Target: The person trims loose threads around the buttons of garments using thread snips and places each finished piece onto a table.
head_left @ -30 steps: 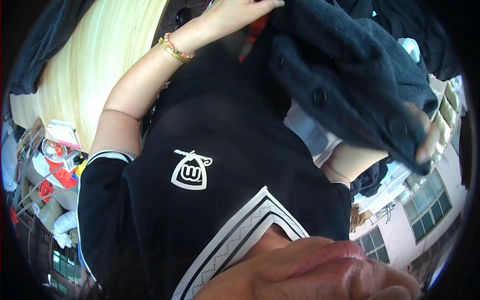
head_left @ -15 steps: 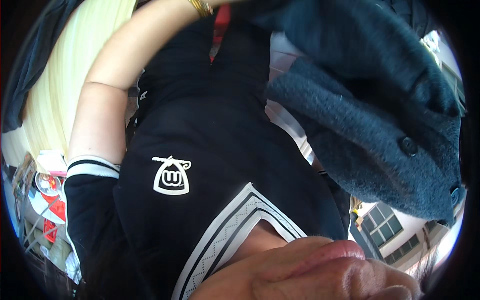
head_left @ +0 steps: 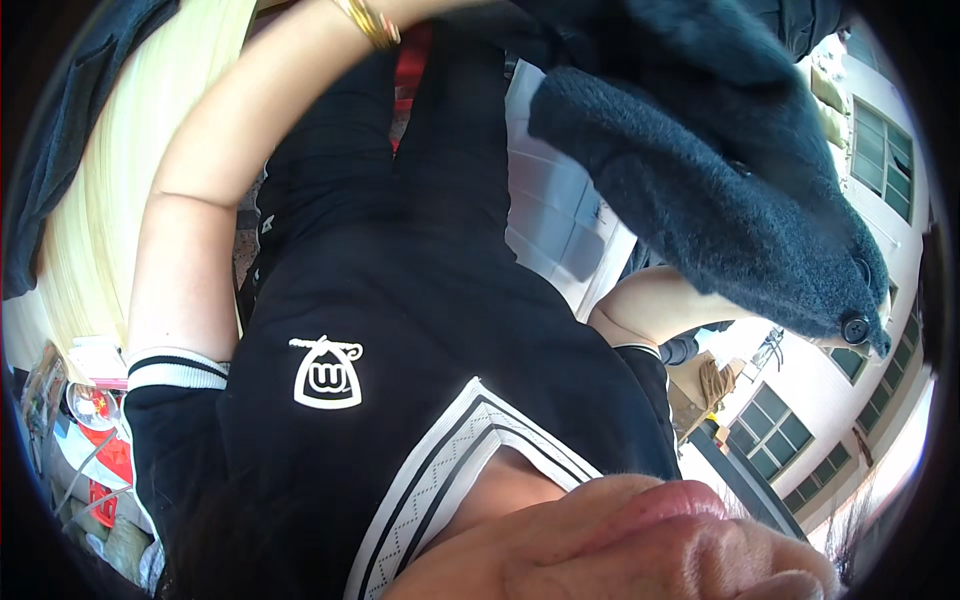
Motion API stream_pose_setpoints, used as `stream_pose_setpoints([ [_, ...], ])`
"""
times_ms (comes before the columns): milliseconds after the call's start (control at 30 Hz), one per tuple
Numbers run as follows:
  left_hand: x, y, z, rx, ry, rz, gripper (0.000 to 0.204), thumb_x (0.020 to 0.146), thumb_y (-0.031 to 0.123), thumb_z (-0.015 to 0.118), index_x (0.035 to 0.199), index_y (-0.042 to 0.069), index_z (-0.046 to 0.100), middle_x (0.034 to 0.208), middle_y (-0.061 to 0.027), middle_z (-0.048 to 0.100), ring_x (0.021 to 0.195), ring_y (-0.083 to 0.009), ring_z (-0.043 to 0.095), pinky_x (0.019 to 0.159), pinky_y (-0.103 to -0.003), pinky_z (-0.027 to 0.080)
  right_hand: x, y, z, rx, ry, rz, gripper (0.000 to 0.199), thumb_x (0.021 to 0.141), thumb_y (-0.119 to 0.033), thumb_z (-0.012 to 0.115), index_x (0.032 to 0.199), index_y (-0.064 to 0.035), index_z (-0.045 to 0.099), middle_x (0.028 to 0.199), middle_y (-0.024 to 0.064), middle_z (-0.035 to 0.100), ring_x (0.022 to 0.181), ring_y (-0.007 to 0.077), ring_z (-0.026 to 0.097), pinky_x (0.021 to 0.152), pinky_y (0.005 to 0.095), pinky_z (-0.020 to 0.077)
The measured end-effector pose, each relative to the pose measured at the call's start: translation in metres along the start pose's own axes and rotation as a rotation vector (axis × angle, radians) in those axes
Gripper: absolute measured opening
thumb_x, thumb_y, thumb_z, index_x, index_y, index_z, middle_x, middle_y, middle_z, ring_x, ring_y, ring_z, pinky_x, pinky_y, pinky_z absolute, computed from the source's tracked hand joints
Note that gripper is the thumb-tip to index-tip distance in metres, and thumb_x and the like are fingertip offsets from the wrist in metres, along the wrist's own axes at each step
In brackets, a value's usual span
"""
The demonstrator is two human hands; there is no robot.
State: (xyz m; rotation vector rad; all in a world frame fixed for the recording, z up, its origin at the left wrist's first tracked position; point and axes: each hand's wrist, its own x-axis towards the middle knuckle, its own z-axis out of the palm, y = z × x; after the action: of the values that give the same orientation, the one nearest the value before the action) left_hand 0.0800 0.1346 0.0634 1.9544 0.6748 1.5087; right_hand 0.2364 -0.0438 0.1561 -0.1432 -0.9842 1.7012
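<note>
A dark blue-grey fuzzy coat (head_left: 690,190) with round buttons (head_left: 855,329) hangs bunched at the upper right, in front of my body. My left arm curves up along the left side, gold-coloured bangles (head_left: 370,22) on its wrist. At the top edge only the back part of my left hand (head_left: 435,10) shows, close to the dark cloth; its fingers are hidden. My right forearm (head_left: 660,303) passes behind the coat, which covers the right hand.
A pale wood-grain board or tabletop (head_left: 130,150) lies at the left, with dark cloth (head_left: 65,150) over its far-left edge. Red and white items (head_left: 105,450) crowd the lower left. At the right stand a cardboard box (head_left: 700,390) and a building with windows (head_left: 770,430).
The coat has swung up and left, uncovering my right forearm and more of the pale surface behind it. The left wrist has shifted slightly left.
</note>
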Motion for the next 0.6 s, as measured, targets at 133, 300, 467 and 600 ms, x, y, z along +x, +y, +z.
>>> stream_pose_setpoints([
  [133, -0.036, 0.02, 0.036, -0.45, -0.291, -0.194, 0.046, 0.08, 0.001, 0.049, 0.125, -0.002, 0.058, 0.118, -0.0198, 0.065, 0.112, -0.0273, 0.063, 0.099, -0.036, 0.049, -0.004, -0.006, 0.001, 0.013, -0.017, -0.047, 0.007, 0.095, -0.013, 0.066, 0.089, -0.0086, 0.066, 0.076, -0.0015, 0.06, 0.058, 0.0049, 0.051, 0.055, 0.0223, 0.0369],
  [300, -0.009, 0.013, 0.048, -0.756, -0.329, -0.422, 0.034, 0.099, 0.025, 0.052, 0.105, -0.005, 0.067, 0.093, -0.0138, 0.072, 0.088, -0.0213, 0.068, 0.081, -0.033, 0.051, -0.006, -0.006, 0.004, 0.048, -0.068, -0.096, 0.008, 0.095, -0.012, 0.066, 0.087, -0.0099, 0.066, 0.073, -0.0034, 0.059, 0.054, 0.0028, 0.049, 0.051, 0.0212, 0.0345],
  [467, 0.004, 0.017, 0.093, -0.199, -0.635, -0.569, 0.089, 0.08, 0.077, 0.062, 0.122, -0.001, 0.069, 0.118, -0.0187, 0.07, 0.112, -0.0264, 0.065, 0.096, -0.036, 0.049, -0.001, -0.004, 0.004, 0.168, -0.198, -0.142, 0.009, 0.094, -0.012, 0.066, 0.085, -0.0112, 0.066, 0.07, -0.0053, 0.057, 0.049, 0.0007, 0.046, 0.047, 0.0201, 0.0322],
  [600, 0.004, 0.048, 0.11, -0.006, -1.098, -0.549, 0.087, 0.076, 0.07, 0.065, 0.12, -0.004, 0.07, 0.134, -0.0268, 0.061, 0.126, -0.0369, 0.059, 0.105, -0.043, 0.045, -0.001, -0.013, 0.01, 0.176, -0.26, -0.186, 0.01, 0.094, -0.012, 0.067, 0.084, -0.0123, 0.065, 0.067, -0.0068, 0.056, 0.046, -0.001, 0.044, 0.044, 0.0192, 0.0303],
])
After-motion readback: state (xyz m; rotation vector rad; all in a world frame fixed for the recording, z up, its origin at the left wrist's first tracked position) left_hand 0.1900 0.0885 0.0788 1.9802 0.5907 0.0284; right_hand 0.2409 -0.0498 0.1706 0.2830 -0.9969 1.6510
